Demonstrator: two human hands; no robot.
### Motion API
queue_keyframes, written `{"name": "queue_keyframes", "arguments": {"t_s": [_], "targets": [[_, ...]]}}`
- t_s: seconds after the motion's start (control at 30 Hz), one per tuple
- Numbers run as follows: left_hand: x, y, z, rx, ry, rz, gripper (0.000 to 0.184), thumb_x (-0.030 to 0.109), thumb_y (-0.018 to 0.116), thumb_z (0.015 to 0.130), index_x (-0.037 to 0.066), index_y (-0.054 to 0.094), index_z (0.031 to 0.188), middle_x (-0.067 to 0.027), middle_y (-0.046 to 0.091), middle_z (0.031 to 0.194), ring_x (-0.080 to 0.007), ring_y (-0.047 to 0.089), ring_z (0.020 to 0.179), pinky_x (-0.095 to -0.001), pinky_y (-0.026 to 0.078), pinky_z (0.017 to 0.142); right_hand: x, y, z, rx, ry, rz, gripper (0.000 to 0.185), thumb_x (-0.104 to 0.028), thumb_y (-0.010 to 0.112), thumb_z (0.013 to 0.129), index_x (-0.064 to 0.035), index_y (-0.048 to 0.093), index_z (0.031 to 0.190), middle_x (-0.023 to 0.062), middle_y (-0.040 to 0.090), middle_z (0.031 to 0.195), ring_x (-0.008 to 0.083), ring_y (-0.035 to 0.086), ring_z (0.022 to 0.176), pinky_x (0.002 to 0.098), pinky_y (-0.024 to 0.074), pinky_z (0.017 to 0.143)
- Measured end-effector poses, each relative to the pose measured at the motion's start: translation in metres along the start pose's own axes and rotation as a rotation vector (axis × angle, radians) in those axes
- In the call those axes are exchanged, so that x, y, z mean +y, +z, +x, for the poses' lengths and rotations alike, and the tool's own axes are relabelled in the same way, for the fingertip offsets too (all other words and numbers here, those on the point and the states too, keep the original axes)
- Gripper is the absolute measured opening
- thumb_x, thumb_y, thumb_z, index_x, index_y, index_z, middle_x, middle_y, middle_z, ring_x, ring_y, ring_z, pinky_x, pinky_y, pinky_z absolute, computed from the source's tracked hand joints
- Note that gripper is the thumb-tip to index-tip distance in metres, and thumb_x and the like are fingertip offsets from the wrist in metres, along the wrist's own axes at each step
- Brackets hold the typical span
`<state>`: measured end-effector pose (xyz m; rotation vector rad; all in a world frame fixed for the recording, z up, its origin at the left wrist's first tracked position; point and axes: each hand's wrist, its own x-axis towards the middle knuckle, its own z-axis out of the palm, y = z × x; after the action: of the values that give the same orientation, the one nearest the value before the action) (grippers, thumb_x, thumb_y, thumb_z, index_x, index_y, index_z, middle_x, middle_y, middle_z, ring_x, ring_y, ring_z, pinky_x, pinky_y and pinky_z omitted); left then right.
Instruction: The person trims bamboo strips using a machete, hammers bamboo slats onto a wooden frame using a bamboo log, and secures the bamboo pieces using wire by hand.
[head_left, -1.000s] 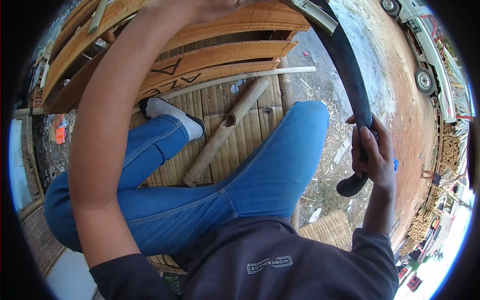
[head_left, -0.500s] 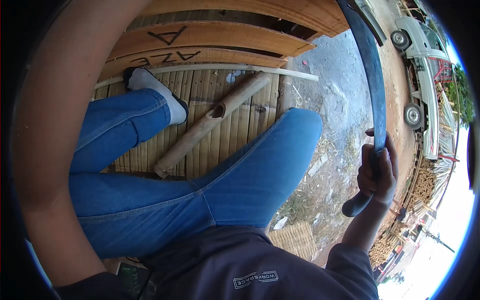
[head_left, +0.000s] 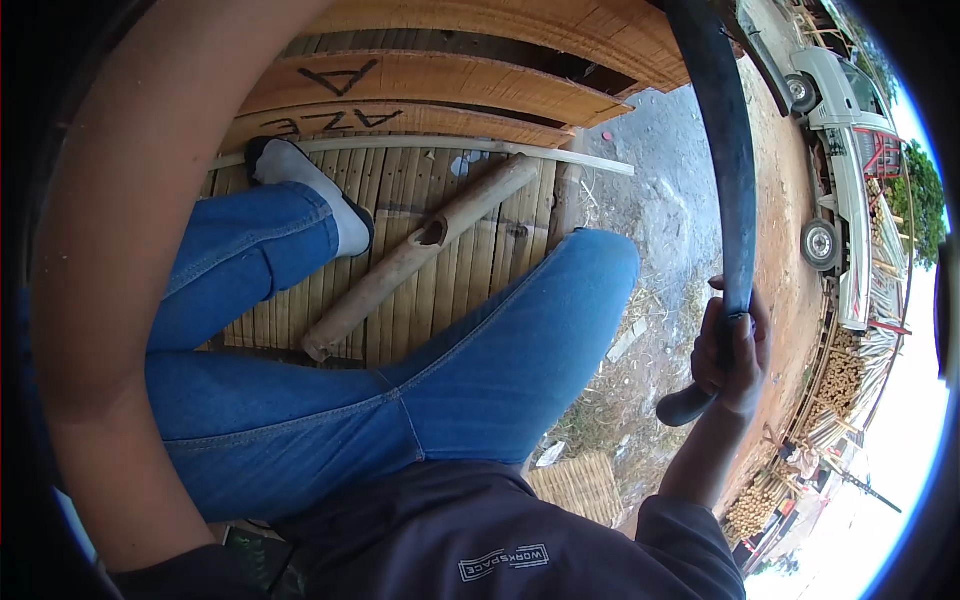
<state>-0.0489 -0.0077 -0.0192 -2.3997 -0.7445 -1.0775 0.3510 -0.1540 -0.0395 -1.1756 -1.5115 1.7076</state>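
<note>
My right hand (head_left: pixel 735 355) is closed around the dark handle of a machete (head_left: pixel 728 170), whose curved end sticks out below my fist. The long blade points away from me, and its tip runs out of the top of the view. My left arm (head_left: pixel 110 280) reaches up along the left side; its hand is beyond the frame. A brown bamboo tube (head_left: pixel 385 282) with a hole cut in its side lies slantwise between my legs on a bamboo-slat platform (head_left: pixel 405 190), touched by neither hand.
Wooden boards (head_left: pixel 440 85) with black lettering stand at the platform's far side, a thin pale strip (head_left: pixel 480 146) along their foot. My jeans-clad legs (head_left: pixel 500 360) flank the tube. Rough ground lies to the right, with a white truck (head_left: pixel 840 180) and stacked poles (head_left: pixel 838 385) beyond.
My right hand and the machete have shifted a little to the left, the blade tilting slightly. The bamboo tube lies where it was; the view has moved slightly.
</note>
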Motion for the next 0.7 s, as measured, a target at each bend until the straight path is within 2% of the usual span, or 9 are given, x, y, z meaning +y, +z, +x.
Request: {"name": "queue_keyframes", "arguments": {"t_s": [0.07,0.1,0.13,0.17,0.27,0.3,0.37,0.5,0.7], "targets": [[0.004,0.000,0.000,0.007,-0.033,-0.026,0.052,0.049,0.070,0.087,-0.002,0.060,0.086,-0.0139,0.060,0.076,-0.0253,0.061,0.072,-0.0403,0.052,0.069,0.004,0.005,-0.005,0.082,-0.039,-0.064,0.055,-0.033,0.063,0.097,0.0060,0.042,0.131,0.0016,0.048,0.066,0.0020,0.036,0.038,0.0189,0.0256,0.031],[0.007,-0.002,0.000,-0.078,-0.121,-0.018,0.053,0.048,0.072,0.086,-0.003,0.060,0.088,-0.0141,0.060,0.078,-0.0252,0.061,0.073,-0.0398,0.052,0.068,0.007,0.006,-0.009,0.113,-0.063,-0.100,0.056,-0.033,0.066,0.096,0.0054,0.043,0.130,0.0010,0.049,0.066,0.0021,0.036,0.038,0.0188,0.0253,0.031],[0.007,-0.003,0.000,-0.079,-0.122,-0.035,0.052,0.048,0.072,0.086,-0.003,0.060,0.089,-0.0143,0.060,0.079,-0.0257,0.061,0.075,-0.0398,0.052,0.067,0.009,0.007,-0.014,0.146,-0.089,-0.135,0.057,-0.032,0.068,0.094,0.0048,0.043,0.130,0.0004,0.049,0.066,0.0021,0.037,0.039,0.0187,0.0251,0.031],[0.006,-0.004,0.000,-0.082,-0.121,-0.052,0.052,0.047,0.072,0.086,-0.004,0.060,0.090,-0.0144,0.060,0.081,-0.0263,0.062,0.076,-0.0399,0.052,0.067,0.009,0.006,-0.019,0.172,-0.058,-0.103,0.059,-0.028,0.076,0.088,0.0029,0.046,0.129,-0.0007,0.053,0.067,0.0018,0.043,0.045,0.0176,0.0292,0.039],[0.016,-0.011,0.000,-0.136,-0.214,-0.106,0.048,0.040,0.075,0.085,-0.004,0.059,0.095,-0.0160,0.059,0.091,-0.0296,0.063,0.082,-0.0411,0.054,0.068,0.015,0.002,-0.031,0.251,-0.072,-0.343,0.060,-0.025,0.079,0.084,0.0008,0.048,0.129,-0.0011,0.057,0.069,0.0019,0.049,0.056,0.0181,0.0339,0.050],[0.017,-0.016,0.002,-0.173,-0.221,-0.112,0.047,0.038,0.076,0.085,-0.004,0.059,0.096,-0.0163,0.059,0.093,-0.0303,0.064,0.082,-0.0412,0.054,0.069,0.014,0.004,-0.037,0.285,-0.021,-0.361,0.061,-0.022,0.081,0.081,-0.0008,0.050,0.128,-0.0004,0.061,0.073,0.0027,0.052,0.064,0.0191,0.0358,0.058],[0.021,-0.022,0.007,-0.213,-0.277,-0.170,0.044,0.032,0.077,0.084,-0.005,0.059,0.099,-0.0167,0.058,0.096,-0.0328,0.063,0.086,-0.0415,0.054,0.073,0.015,0.003,-0.045,0.280,-0.027,-0.418,0.060,-0.022,0.082,0.080,-0.0013,0.051,0.128,-0.0011,0.061,0.073,0.0029,0.052,0.064,0.0196,0.0360,0.058],[0.027,-0.030,0.013,-0.302,-0.357,-0.131,0.050,0.037,0.077,0.084,-0.005,0.060,0.103,-0.0183,0.058,0.100,-0.0358,0.061,0.095,-0.0437,0.051,0.081,0.024,-0.003,-0.057,0.311,-0.008,-0.456,0.058,-0.017,0.082,0.078,-0.0032,0.052,0.126,-0.0026,0.059,0.072,0.0025,0.049,0.064,0.0199,0.0345,0.057],[0.027,-0.038,0.017,-0.351,-0.357,-0.130,0.050,0.039,0.074,0.087,-0.004,0.061,0.107,-0.0203,0.058,0.107,-0.0360,0.060,0.102,-0.0427,0.049,0.089,0.026,-0.005,-0.065,0.389,-0.028,-0.552,0.052,-0.013,0.080,0.079,-0.0045,0.054,0.124,-0.0040,0.055,0.065,0.0025,0.047,0.059,0.0200,0.0332,0.054]]}}
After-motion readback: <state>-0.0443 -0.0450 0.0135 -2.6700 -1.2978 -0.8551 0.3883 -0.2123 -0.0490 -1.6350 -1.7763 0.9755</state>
